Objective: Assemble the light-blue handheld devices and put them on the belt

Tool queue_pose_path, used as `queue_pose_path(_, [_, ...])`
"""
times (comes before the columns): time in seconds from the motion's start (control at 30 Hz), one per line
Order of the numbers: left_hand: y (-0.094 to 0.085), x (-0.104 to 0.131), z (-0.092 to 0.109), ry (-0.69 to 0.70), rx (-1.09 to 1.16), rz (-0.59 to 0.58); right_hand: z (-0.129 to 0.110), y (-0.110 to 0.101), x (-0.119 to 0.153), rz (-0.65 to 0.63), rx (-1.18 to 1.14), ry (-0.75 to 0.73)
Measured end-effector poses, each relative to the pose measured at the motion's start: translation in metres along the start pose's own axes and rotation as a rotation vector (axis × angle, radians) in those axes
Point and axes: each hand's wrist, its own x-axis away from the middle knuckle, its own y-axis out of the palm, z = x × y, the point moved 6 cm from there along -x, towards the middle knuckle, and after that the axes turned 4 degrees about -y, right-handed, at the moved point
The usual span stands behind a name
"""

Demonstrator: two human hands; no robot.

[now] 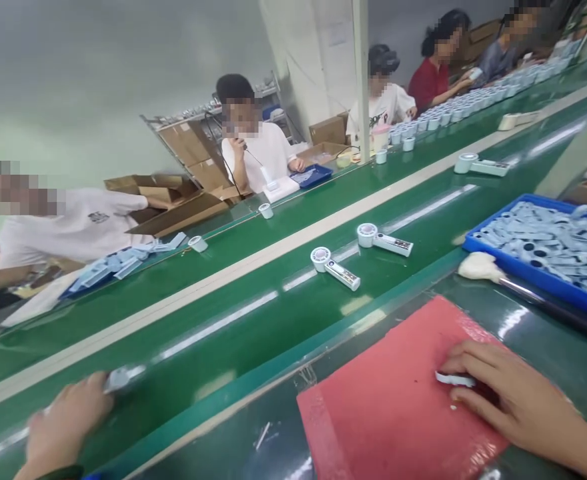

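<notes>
At the lower left, my left hand [71,417] is over the green conveyor belt, its fingers curled. A blurred, pale round-ended piece [122,379], like the head of a small handheld fan, sticks out past these fingers; the rest is hidden. My right hand [511,393] is above a red mat [373,393], thumb and fingers closed on a thin pale-blue plastic piece [454,380]. Two pale-blue handheld fans, a nearer one [342,274] and a farther one [392,244], lie on the belt beyond the mat, their handles showing inner parts.
A blue tray [538,267] of pale-blue handle shells stands at right, beside a white-tipped brush [478,267]. Another fan [488,167] lies farther along the belt [253,360]. Across it, several people work near cartons [178,207], round cups [266,211] and a blue tray [326,175].
</notes>
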Motion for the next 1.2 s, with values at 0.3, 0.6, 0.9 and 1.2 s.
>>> queue_pose_path(0.3, [-0.101,0.110,0.288,0.740,0.266,0.361,-0.008,-0.017,-0.010,-0.191,-0.161,-0.078])
queue_pose_path(0.6, [-0.114,0.210,0.459,0.993,0.197,0.317,-0.005,-0.023,0.003,-0.166,-0.126,-0.148])
queue_pose_path(0.9, [-0.078,0.192,0.421,0.970,0.331,0.063,-0.006,-0.025,-0.002,-0.138,0.030,-0.147])
queue_pose_path(1.2, [-0.080,0.198,0.423,0.947,0.541,0.103,-0.060,-0.026,-0.046,-0.106,0.016,-0.214])
